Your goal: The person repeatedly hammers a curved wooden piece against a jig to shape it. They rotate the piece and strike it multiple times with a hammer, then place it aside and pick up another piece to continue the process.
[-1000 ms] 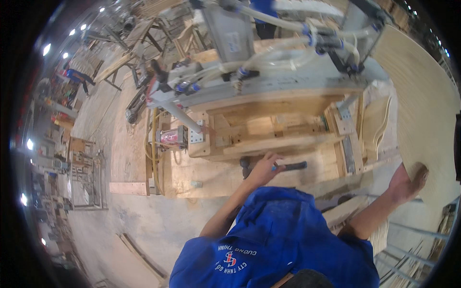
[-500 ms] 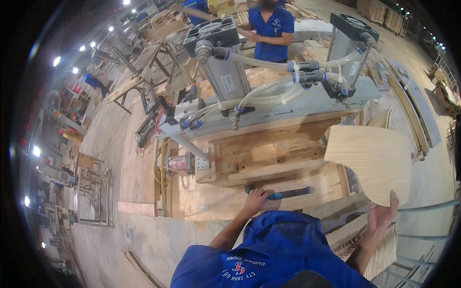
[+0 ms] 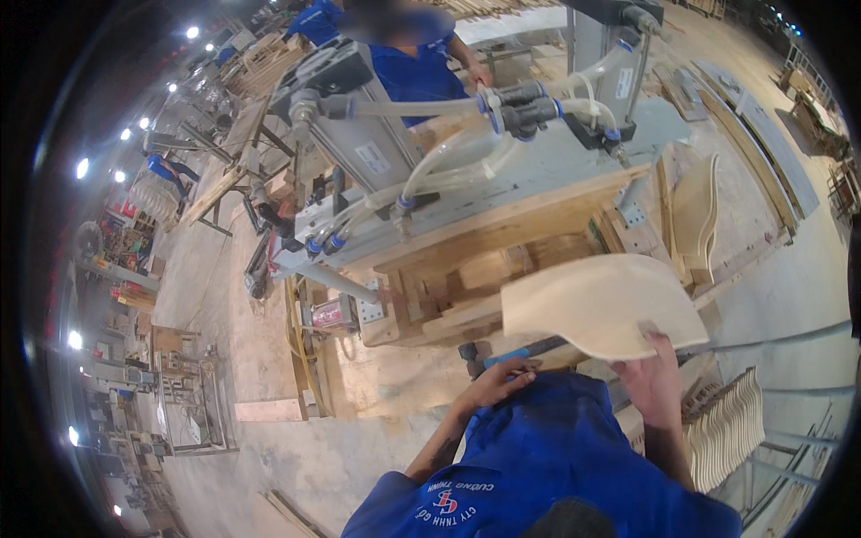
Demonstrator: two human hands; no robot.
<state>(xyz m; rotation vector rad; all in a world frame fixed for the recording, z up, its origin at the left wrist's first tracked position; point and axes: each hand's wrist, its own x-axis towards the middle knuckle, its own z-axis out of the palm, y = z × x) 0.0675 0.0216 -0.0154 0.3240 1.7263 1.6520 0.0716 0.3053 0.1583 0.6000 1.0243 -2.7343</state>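
Note:
My right hand grips the near edge of a pale, curved plywood panel, its thumb on top. The panel is held tilted over the front right of a wooden jig. My left hand is close to my body, its fingers loosely bent and apart, with nothing seen in them. Just beyond it on the bench lies a hammer with a black head and a blue and black handle, partly hidden by the panel and my hand.
Over the jig stands a grey press beam with two air cylinders and clear hoses. More curved panels stand at the right, and a stack of wavy-edged panels is by my right arm. Across the press is a co-worker in blue.
My right hand has brought the plywood panel left, in over the bench, and tipped it flatter. My left hand has drawn back from the hammer toward my body. The view has shifted.

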